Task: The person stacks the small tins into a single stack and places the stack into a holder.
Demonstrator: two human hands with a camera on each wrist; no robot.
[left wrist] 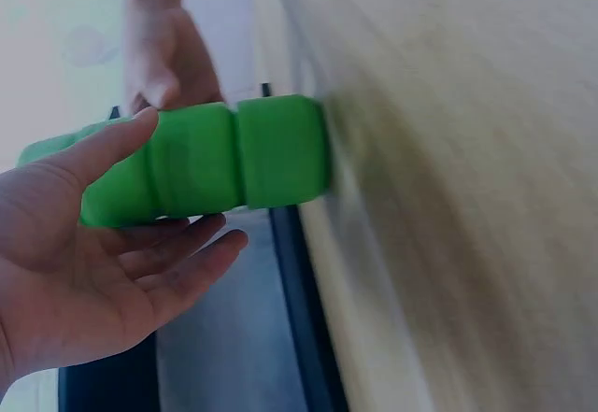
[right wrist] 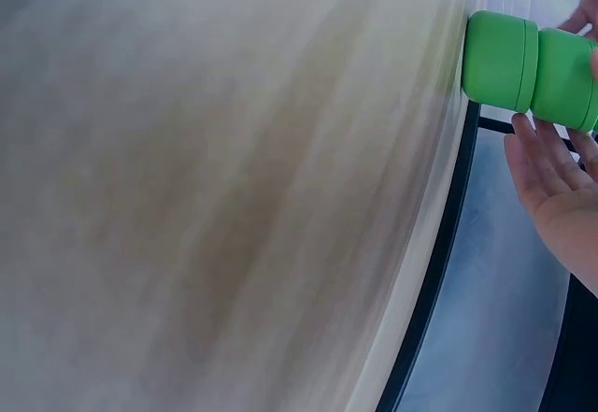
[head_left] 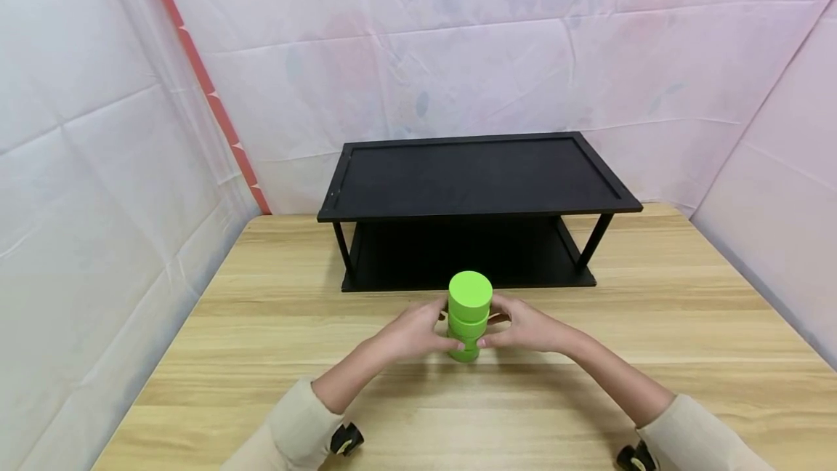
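A green stack of short cylinders [head_left: 470,296], grooved between its sections, stands upright in front of the black rack in the head view. My left hand [head_left: 415,329] holds it from the left, thumb on the near side and fingers around the far side. From the right, my right hand [head_left: 526,324] holds it the same way. In the left wrist view the left thumb lies along the green stack [left wrist: 196,160]. The right wrist view shows the right fingers [right wrist: 547,164] against its side, low sections uncovered. Whether its base touches the table cannot be told.
A black two-tier rack [head_left: 477,176] stands at the back of the wooden table [head_left: 275,311], its lower shelf [head_left: 458,249] just behind the stack. Pale sheets [head_left: 98,166] hang at the left, back and right. Dark wrist devices [head_left: 346,440] sit at both sleeves.
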